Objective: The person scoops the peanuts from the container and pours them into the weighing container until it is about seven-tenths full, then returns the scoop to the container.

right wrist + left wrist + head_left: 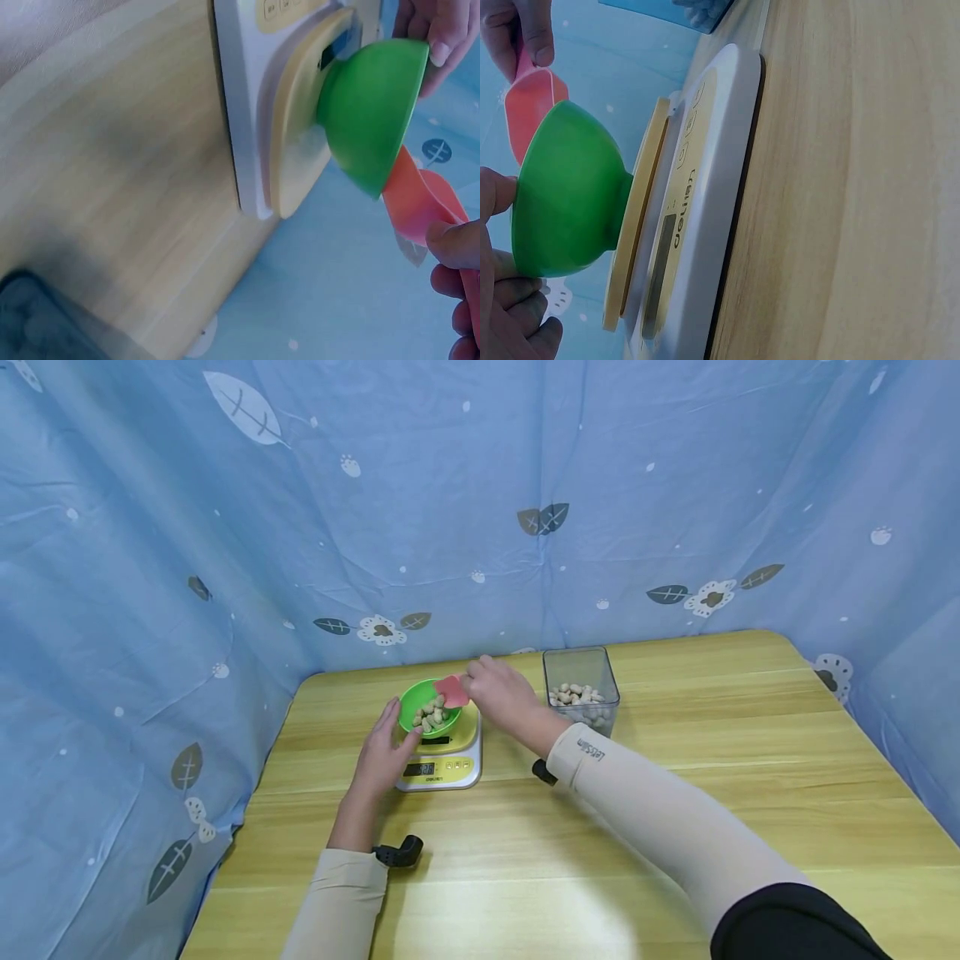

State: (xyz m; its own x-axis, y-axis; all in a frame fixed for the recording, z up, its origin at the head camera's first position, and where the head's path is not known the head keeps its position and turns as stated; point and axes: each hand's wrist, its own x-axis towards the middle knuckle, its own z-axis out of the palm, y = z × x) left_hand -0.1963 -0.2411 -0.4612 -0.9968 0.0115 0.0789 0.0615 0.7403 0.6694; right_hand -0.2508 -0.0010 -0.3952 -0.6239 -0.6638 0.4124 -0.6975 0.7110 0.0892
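A green bowl (408, 703) with peanuts in their shells (431, 717) in it stands on a yellow and white kitchen scale (467, 768). My left hand (381, 756) holds the bowl by its near left side, thumb at the rim in the left wrist view and fingers round the wall. My right hand (504, 697) grips the handle of a pink scoop (416, 206). The scoop's mouth is tipped over the bowl's right rim. Its inside is largely hidden in the right wrist view. The scale's display (420, 769) is lit, but its digits are too small to read.
A clear grey plastic box (581, 664) with more peanuts stands right of the scale, near my right forearm. Everything is on a wooden table (675, 727), with a blue patterned curtain (480, 527) behind and at the sides.
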